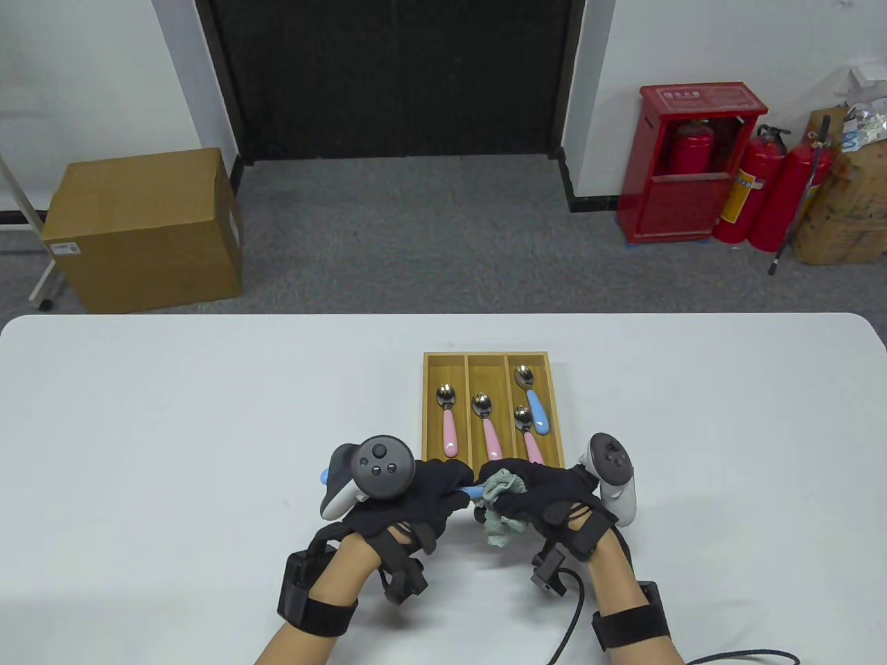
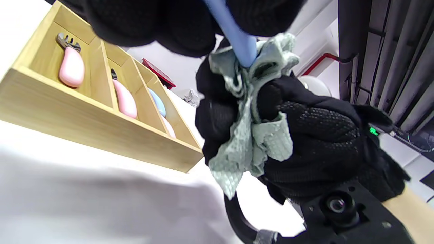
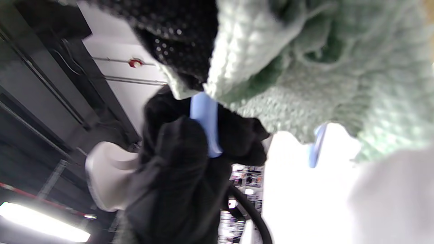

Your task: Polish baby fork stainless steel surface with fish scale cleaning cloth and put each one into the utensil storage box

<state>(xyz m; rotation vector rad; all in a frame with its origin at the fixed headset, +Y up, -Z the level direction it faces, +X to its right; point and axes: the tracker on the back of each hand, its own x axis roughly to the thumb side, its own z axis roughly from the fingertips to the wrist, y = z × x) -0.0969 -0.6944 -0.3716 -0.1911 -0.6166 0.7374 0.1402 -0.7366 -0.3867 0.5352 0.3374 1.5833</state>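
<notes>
My left hand [image 1: 423,495] grips the blue handle of a baby fork [image 1: 473,492], held level just in front of the wooden storage box [image 1: 485,359]. The fork's steel end is buried in the pale green cloth [image 1: 500,516], which my right hand [image 1: 547,495] holds bunched around it. In the left wrist view the blue handle [image 2: 237,37] runs down into the cloth [image 2: 251,135], wrapped by the right hand's fingers [image 2: 305,135]. The right wrist view shows the cloth [image 3: 322,61] close up and the handle [image 3: 203,115] in the left hand's fingers [image 3: 176,162]. The box holds three pink-handled utensils [image 1: 449,429] and a blue-handled one [image 1: 538,410].
The box has three long compartments and sits just beyond my hands on the white table [image 1: 173,429]. On the floor behind stand a cardboard box [image 1: 145,228] at the left and a red extinguisher cabinet [image 1: 686,166] at the right. A black cable [image 1: 575,616] trails from my right wrist.
</notes>
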